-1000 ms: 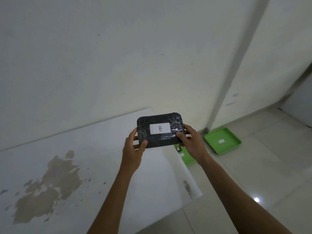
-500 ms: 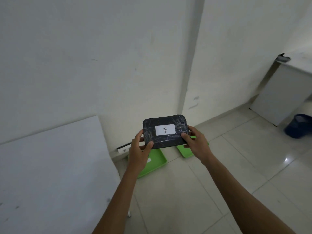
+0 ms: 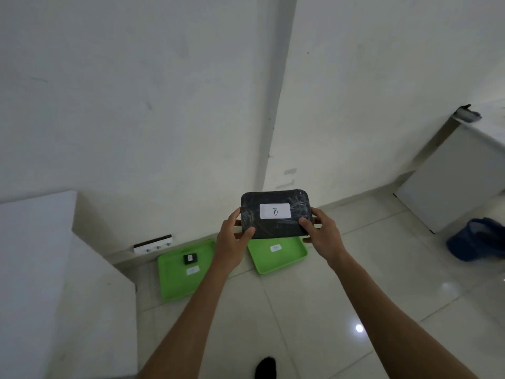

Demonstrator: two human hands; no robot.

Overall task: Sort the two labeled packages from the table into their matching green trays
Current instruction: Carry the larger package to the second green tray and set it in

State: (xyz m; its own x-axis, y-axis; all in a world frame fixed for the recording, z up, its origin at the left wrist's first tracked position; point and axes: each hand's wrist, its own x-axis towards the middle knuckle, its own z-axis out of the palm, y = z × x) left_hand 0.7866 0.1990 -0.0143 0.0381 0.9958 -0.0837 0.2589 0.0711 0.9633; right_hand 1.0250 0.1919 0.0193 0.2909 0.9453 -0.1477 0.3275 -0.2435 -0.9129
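I hold a black wrapped package (image 3: 276,225) with a white label marked B up in front of me, my left hand (image 3: 232,243) on its left edge and my right hand (image 3: 322,236) on its right edge. Two green trays lie on the floor by the wall below it. The left tray (image 3: 175,280) carries a small black object (image 3: 190,259) and a white label. The right tray (image 3: 284,258) has a white label inside; its far part is hidden behind the package. The tray labels are too small to read.
The white table (image 3: 41,269) fills the lower left, its corner near the left tray. A power strip (image 3: 153,245) sits against the wall. A white cabinet (image 3: 451,181) and a dark blue bin (image 3: 478,239) stand at the right. My foot (image 3: 265,369) is on the tiled floor.
My view has swung right, away from the table toward the floor. Both trays have come into fuller view beneath the package, which both hands have kept holding.
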